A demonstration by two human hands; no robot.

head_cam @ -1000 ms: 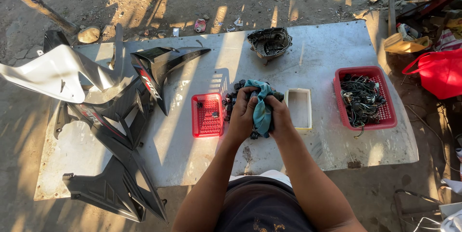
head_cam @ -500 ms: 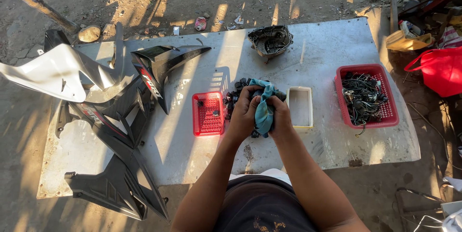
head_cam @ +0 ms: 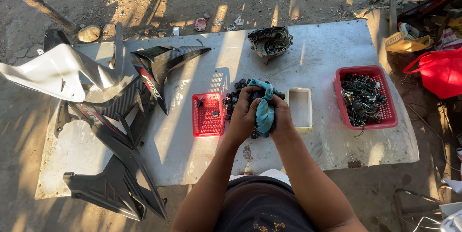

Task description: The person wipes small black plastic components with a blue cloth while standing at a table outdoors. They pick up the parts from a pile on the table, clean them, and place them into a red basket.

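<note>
Both of my hands are closed around a teal rag [head_cam: 263, 109] over the middle of a white panel [head_cam: 313, 54] that serves as a table. My left hand [head_cam: 245, 112] grips the rag's left side and my right hand [head_cam: 280, 114] its right side. What the rag wraps is hidden. Beneath and behind my hands lies a pile of small dark parts [head_cam: 233, 98]. A small red basket [head_cam: 208, 114] sits just left of my left hand. An empty white tray [head_cam: 299, 108] sits just right of my right hand.
A larger red basket [head_cam: 389, 116] of tangled black wires stands at the right. A dark engine cover [head_cam: 269, 42] lies at the back. White and black motorcycle fairings [head_cam: 103, 112] cover the left side. A red bag [head_cam: 440, 71] and clutter lie on the ground at right.
My hands have shifted slightly around the rag, kneading it in place. Nothing else on the panel has moved.
</note>
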